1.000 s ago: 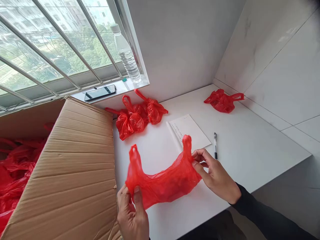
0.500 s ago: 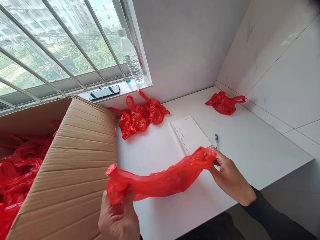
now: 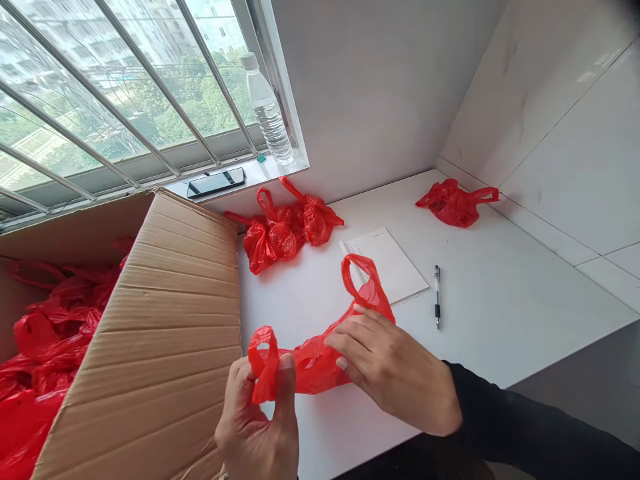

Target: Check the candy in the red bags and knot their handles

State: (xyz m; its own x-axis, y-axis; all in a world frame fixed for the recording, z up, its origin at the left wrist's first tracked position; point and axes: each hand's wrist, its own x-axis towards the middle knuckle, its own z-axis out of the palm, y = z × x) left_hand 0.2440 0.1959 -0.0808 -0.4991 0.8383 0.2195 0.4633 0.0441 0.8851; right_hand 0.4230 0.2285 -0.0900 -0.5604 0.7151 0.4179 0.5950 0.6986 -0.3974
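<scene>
A red plastic bag (image 3: 320,373) is stretched between my hands above the white table (image 3: 485,313). My left hand (image 3: 263,420) pinches one end, where a handle loop rises beside the thumb. Over the bag's right part lies my right hand (image 3: 393,370), its fingers bent onto the plastic and the fingertips partly hidden. The other handle loop stands up past those fingers, in front of an open notebook (image 3: 395,260). A pen (image 3: 437,297) lies to the right of the notebook.
At left stands a cardboard box (image 3: 165,320) full of red bags (image 3: 45,347). Several tied red bags (image 3: 287,233) sit by the window wall, another red bag (image 3: 456,203) at the far right. The sill holds a phone (image 3: 216,182) and a water bottle (image 3: 270,117).
My right hand has let go of the far right handle end and moved left onto the bag's body. The handle loop now stands open. My left hand has shifted slightly right.
</scene>
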